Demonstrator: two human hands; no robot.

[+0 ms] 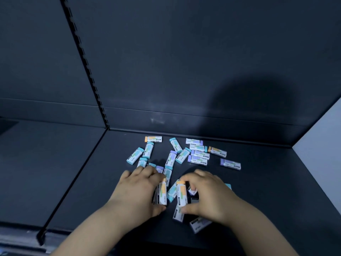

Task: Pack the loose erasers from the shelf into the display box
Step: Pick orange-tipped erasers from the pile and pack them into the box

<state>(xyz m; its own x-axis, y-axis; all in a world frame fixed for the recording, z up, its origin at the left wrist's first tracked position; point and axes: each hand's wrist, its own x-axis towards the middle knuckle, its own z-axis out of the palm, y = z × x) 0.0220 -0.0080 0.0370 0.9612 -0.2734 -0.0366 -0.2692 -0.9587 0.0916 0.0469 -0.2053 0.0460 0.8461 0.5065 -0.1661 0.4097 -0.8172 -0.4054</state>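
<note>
Down at the front of the shelf point(267, 191), the left hand point(136, 191) pinches an orange-tipped eraser point(163, 193) end to end; the right hand point(208, 193) pinches a second orange-tipped eraser point(181, 194) likewise. Loose erasers point(171, 157) lie scattered toward the shelf's back.

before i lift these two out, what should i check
1. Left hand grips an orange-tipped eraser: ok.
2. Right hand grips a second orange-tipped eraser: ok.
3. Display box located: cannot tell, none plainly visible.
4. Shelf cleared of loose erasers: not ok, many lie toward the back.
5. Only one eraser in each grip: cannot tell, others lie partly hidden under both hands.
</note>
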